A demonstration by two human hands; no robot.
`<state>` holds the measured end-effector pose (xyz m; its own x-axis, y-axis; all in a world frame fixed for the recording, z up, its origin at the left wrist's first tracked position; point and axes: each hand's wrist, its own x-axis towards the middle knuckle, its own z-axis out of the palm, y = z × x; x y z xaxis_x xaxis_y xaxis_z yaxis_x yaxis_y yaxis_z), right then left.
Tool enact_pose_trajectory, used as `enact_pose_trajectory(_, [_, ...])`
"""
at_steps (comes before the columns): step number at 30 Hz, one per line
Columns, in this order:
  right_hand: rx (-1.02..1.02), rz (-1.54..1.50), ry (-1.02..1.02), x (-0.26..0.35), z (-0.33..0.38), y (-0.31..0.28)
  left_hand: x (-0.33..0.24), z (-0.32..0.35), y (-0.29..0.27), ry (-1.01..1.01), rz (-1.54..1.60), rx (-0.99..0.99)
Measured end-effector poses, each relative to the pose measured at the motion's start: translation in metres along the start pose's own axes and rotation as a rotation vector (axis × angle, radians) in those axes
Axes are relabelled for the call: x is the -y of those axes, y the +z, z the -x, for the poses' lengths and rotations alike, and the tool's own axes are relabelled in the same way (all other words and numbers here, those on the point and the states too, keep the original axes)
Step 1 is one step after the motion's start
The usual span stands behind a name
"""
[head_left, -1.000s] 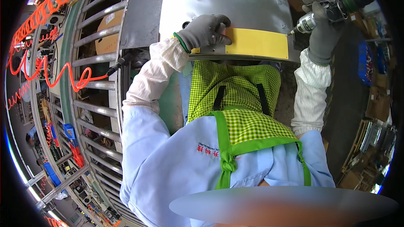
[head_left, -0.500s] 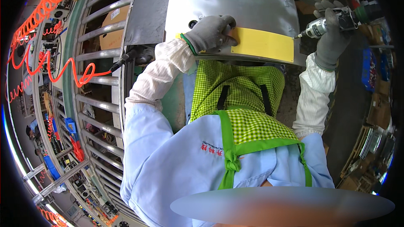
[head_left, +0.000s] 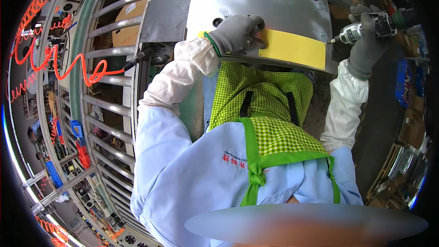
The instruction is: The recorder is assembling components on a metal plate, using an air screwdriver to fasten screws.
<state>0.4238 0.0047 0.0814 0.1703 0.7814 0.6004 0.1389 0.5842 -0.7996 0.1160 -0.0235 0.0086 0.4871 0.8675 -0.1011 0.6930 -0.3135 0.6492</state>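
My left hand [head_left: 234,35], in a grey glove, rests on the yellow strip [head_left: 295,48] along the near edge of a silver sheet-metal panel [head_left: 274,7]. Its fingers are curled in, and the palm side is hidden. With my gloved right hand [head_left: 364,48] I grip a power drill [head_left: 379,24] with a narrow metal nose and a green body. The drill lies nearly level, its tip beside the strip's right end. Whether tip and strip touch cannot be made out.
A dark flat plate [head_left: 165,16] adjoins the panel on the left, beside a metal roller conveyor [head_left: 112,80]. An orange coiled air hose [head_left: 84,71] leads to a black fitting [head_left: 138,58]. Blue bins [head_left: 403,82] and cardboard stand at right.
The whole view has shifted slightly, so the panel and both hands appear a little farther right. The grip of each hand looks the same.
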Motion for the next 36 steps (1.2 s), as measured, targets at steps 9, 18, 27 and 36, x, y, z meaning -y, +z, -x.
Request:
enact_pose_trajectory(9, [0.018,0.010,-0.008,0.003,0.003,0.008,0.003,-0.003,0.001,0.026,-0.076,-0.001])
enact_pose_trajectory(18, [0.006,0.002,0.000,0.007,0.003,0.013,0.005,-0.003,0.001,0.073,-0.099,0.001])
enact_pose_trajectory(27, [-0.043,0.113,-0.097,-0.006,0.005,0.006,0.001,-0.002,-0.003,0.136,-0.021,-0.055])
enact_pose_trajectory(36, [0.002,-0.032,0.011,-0.011,0.008,0.004,0.000,-0.006,-0.005,0.052,-0.015,0.043])
